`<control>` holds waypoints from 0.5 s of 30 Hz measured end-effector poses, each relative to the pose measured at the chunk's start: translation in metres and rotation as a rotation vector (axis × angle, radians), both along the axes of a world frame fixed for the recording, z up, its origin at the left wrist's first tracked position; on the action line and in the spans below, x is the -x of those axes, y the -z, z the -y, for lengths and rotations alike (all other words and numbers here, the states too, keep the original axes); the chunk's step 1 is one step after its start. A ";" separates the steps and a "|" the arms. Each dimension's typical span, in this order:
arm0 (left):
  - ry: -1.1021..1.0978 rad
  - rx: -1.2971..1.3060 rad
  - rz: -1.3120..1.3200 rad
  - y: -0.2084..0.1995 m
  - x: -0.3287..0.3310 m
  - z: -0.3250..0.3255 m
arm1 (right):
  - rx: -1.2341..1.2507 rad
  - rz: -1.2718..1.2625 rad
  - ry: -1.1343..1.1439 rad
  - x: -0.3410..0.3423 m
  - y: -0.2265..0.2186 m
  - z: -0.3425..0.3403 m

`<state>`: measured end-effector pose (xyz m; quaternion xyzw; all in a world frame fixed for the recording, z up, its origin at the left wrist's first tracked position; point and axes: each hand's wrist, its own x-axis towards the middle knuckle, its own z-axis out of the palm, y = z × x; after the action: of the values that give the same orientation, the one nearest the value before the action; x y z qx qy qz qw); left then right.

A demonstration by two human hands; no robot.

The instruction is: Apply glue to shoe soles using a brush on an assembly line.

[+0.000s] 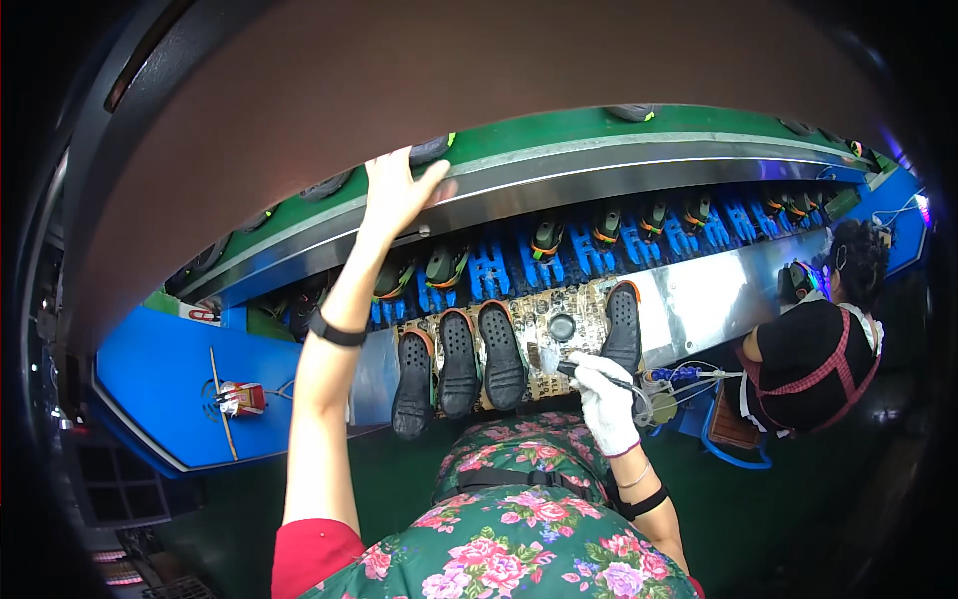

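My left hand is bare and reaches up to the green belt, thumb spread away from the fingers. Its fingertips are partly hidden by the brown panel. Beside them on the belt lies a dark shoe with a yellow-green edge; I cannot tell whether they touch. In my right hand, which wears a white glove, is a small brush with a dark handle. Left of it, three dark shoe soles with small holes lie side by side; another sole lies to its right. A round dark dish sits between them.
A brown panel hangs across the top. Behind the soles runs a row of blue holders, several carrying dark shoes with orange trim. A red-and-white container stands on the blue table at left. A co-worker sits at right.
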<state>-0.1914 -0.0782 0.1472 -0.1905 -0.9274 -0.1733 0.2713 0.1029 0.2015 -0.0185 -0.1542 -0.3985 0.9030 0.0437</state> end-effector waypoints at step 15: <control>0.297 0.162 0.255 -0.018 0.122 -0.035 | -0.018 0.028 0.053 -0.008 0.026 -0.019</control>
<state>-0.3135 -0.0433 0.1651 -0.3230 -0.9268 -0.1589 0.1072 0.1108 0.2207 -0.0440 -0.1769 -0.4031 0.8957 0.0632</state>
